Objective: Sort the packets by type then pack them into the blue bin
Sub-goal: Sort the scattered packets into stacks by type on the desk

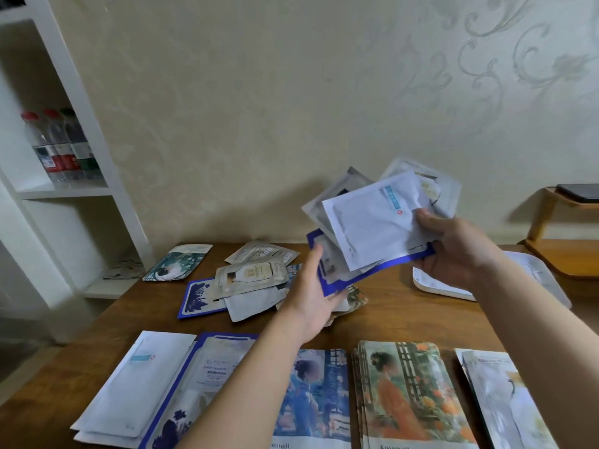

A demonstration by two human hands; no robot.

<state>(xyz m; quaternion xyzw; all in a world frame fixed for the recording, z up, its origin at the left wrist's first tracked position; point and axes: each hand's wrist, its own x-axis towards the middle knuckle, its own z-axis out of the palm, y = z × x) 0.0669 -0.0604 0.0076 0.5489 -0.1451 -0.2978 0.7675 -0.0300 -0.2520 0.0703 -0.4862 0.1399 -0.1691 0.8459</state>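
Note:
My right hand (453, 251) holds a fanned bunch of packets (372, 222) above the wooden table (395, 315), a plain white packet on top and a blue-bordered one underneath. My left hand (312, 296) touches the bunch's lower left corner, fingers on the blue-bordered packet. An unsorted heap of packets (252, 280) lies at mid-table. Along the near edge lie sorted stacks: white packets (129, 384), blue-bordered packets (201, 384), blue-dress picture packets (314, 393), orange-dress picture packets (405, 393), pale grey packets (505, 400). No blue bin is in view.
A white tray (531, 273) sits at the table's right, partly behind my right arm. A teal packet (178, 262) lies apart at the far left. White shelves (81, 189) with water bottles (61, 147) stand left. A wooden side stand (564, 228) is at right.

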